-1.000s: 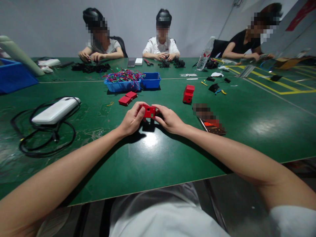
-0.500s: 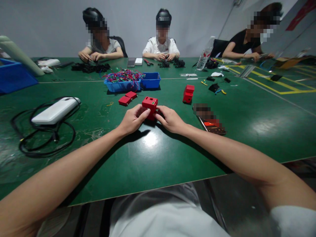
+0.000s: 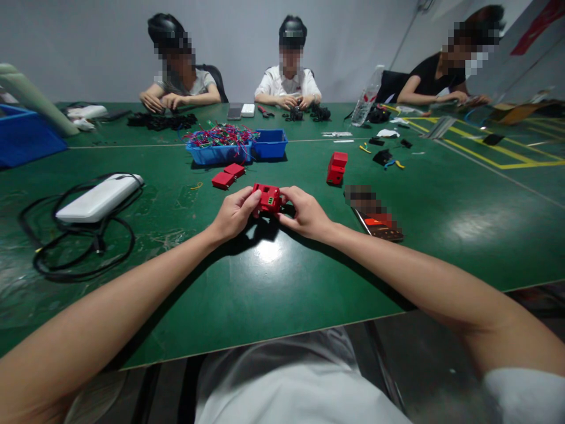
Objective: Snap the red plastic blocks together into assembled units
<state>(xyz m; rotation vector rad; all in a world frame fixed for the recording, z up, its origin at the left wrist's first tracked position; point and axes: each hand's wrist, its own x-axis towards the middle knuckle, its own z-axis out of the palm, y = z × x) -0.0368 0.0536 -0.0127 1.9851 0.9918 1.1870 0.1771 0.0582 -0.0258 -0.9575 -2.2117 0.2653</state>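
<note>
Between my hands is a red plastic housing (image 3: pixel 269 199) with a small green part and square openings on its face, held just above the table. My left hand (image 3: pixel 236 213) grips its left side, thumb across the front. On the right side, my right hand (image 3: pixel 304 212) has its thumb and fingertips closed against the edge. A pair of flat red plastic pieces (image 3: pixel 223 179) lies beyond my left hand. Another red housing (image 3: pixel 337 168) stands upright past my right hand. The undersides of the held housing are hidden.
A blue bin (image 3: pixel 219 154) of coloured wires stands beside a smaller blue bin (image 3: pixel 270 145). A white power bank (image 3: pixel 101 200) with black cable lies left, a phone (image 3: pixel 375 218) right. Farther back are pliers (image 3: pixel 394 165), a plastic bottle (image 3: pixel 367 97) and three people across the green table (image 3: pixel 282 294).
The red housing has tilted between my hands, so its face with the green part now turns more toward me. My fingers have shifted slightly along with it.
</note>
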